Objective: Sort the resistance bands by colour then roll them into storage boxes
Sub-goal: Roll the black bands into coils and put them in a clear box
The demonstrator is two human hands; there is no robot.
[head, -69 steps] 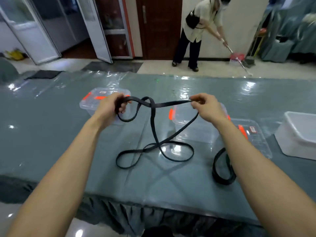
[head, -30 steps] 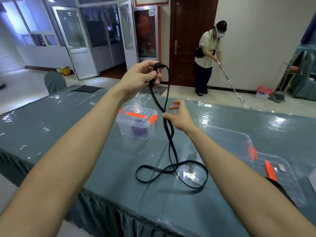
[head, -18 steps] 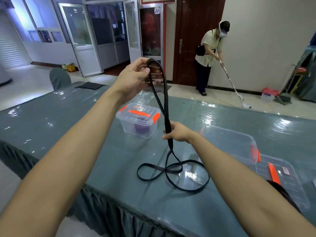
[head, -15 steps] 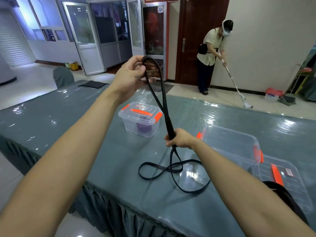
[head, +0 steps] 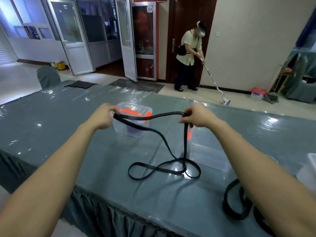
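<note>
I hold a long black resistance band (head: pixel 150 117) stretched between both hands above the table. My left hand (head: pixel 102 115) grips one end and my right hand (head: pixel 196 115) grips it further along. The rest of the band hangs down and lies in loose loops (head: pixel 164 170) on the grey-green table (head: pixel 51 120). Behind my left hand stands a closed clear storage box (head: pixel 131 122) with orange clips and something purple inside. An open clear box (head: pixel 210 151) sits under my right forearm. A second black band (head: pixel 236 202) lies coiled at the front right.
A white container (head: pixel 307 170) shows at the right edge. The table's front edge with its pleated skirt runs below my arms. Beyond the table a person (head: pixel 188 57) sweeps the floor near a dark door. A covered chair (head: pixel 47 76) stands at the far left.
My left hand has come down from head height to table level. My right hand has slid up, so the band now runs level between the hands instead of hanging straight down.
</note>
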